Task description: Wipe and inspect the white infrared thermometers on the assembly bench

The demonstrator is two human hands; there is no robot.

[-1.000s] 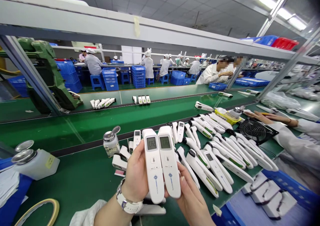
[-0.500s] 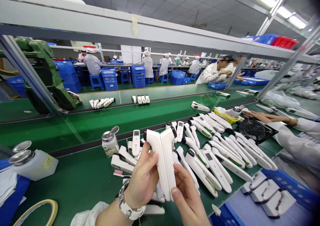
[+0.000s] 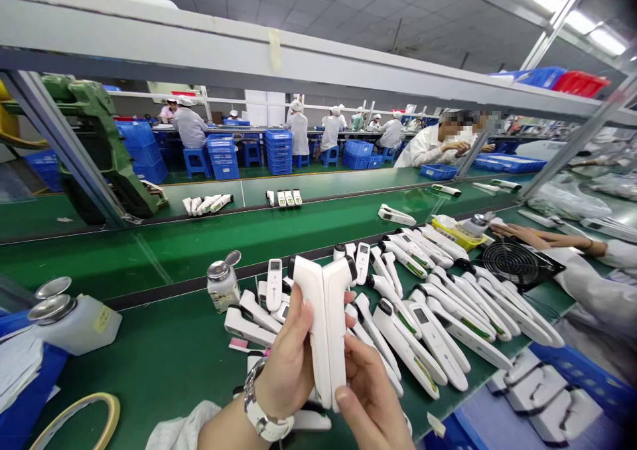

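Observation:
I hold two white handheld thermometers upright, face to face, their sides towards me. My left hand (image 3: 291, 364), with a white watch on the wrist, grips the left thermometer (image 3: 311, 317). My right hand (image 3: 371, 397) grips the right thermometer (image 3: 338, 324) from below. Both hands are closed around the handles. Behind them, several more white thermometers (image 3: 438, 304) lie in rows on the green bench (image 3: 164, 357). A few others (image 3: 253, 314) lie just left of my hands.
A small metal-capped bottle (image 3: 222, 285) and a larger dispenser bottle (image 3: 70, 324) stand on the left, with a tape roll (image 3: 74, 417) at the near edge. A black fan (image 3: 512, 264) and a co-worker's arm (image 3: 562, 241) lie right. Green conveyors and seated workers (image 3: 298, 131) are beyond.
The two thermometers were held side by side with lit displays facing me. They have been turned edge-on and brought together face to face. The hands stay in the same place.

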